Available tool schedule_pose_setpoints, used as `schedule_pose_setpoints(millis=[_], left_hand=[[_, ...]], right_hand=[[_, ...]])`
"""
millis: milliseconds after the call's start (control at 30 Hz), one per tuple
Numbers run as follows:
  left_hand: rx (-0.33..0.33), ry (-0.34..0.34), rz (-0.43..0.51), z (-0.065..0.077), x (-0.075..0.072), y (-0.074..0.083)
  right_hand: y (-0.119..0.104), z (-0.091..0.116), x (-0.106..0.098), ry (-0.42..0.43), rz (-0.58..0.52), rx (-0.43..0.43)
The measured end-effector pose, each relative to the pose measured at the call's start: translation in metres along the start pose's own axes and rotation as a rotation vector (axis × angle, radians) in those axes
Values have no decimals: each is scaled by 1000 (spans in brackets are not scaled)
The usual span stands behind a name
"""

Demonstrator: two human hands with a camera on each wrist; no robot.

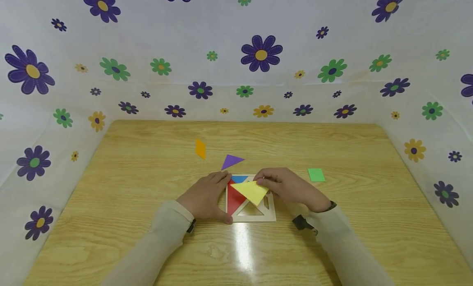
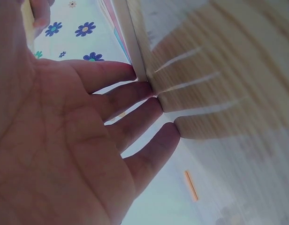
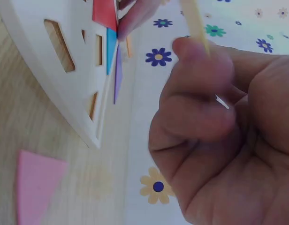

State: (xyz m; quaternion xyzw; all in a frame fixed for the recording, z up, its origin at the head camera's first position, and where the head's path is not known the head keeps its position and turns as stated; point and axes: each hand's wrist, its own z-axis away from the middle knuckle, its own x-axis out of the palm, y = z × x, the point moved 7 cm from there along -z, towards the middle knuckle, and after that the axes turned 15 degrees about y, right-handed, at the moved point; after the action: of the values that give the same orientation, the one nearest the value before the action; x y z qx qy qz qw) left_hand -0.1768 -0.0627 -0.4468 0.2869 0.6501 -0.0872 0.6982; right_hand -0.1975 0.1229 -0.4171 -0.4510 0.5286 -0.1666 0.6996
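My right hand [image 1: 290,188] pinches a yellow triangle tile [image 1: 252,190] between thumb and fingers, tilted above a pale tangram tray [image 1: 271,215]. In the right wrist view, the yellow triangle [image 3: 195,21] stands edge-on and the other fingers curl toward the palm. My left hand [image 1: 205,197] lies along the tray's left side, its thumb at the near left corner. Its fingers look nearly straight in the left wrist view, their tips right at the tray's edge. A red triangle [image 1: 234,199] and a blue piece [image 1: 239,179] sit in the tray; the yellow tile hides part of them.
Beyond the tray lie a purple triangle [image 1: 232,161] and an orange parallelogram [image 1: 200,148]. To the right is a green square [image 1: 316,175]. A pink piece [image 3: 36,187] lies beside the tray in the right wrist view. A flowered cloth [image 1: 221,72] encloses the wooden table [image 1: 148,146].
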Motion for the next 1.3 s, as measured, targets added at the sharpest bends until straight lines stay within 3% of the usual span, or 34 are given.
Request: schedule_pose_setpoints(millis=[200,400,533,667,767,1000,1300], left_hand=[[-8,-15,4,-1,1,0],[-18,-15,9,-1,3,-2],[-17,-5,35,-1,3,-3],[3,11,12,-2,8,-6],[19,21,-18,-4,14,-9],[-1,0,-10,-4,11,-8],[10,8,-16,-1,6,-5]], right_hand=[[4,3,-9,-2,19,63],[3,2,-23,109,21,79],[6,3,-29,150,-68,127],[3,5,-29,110,-241,131],[-2,5,-26,82,-294,110],[-5,-2,-8,96,-98,22],[-13,-8,34,-100,76,-115]])
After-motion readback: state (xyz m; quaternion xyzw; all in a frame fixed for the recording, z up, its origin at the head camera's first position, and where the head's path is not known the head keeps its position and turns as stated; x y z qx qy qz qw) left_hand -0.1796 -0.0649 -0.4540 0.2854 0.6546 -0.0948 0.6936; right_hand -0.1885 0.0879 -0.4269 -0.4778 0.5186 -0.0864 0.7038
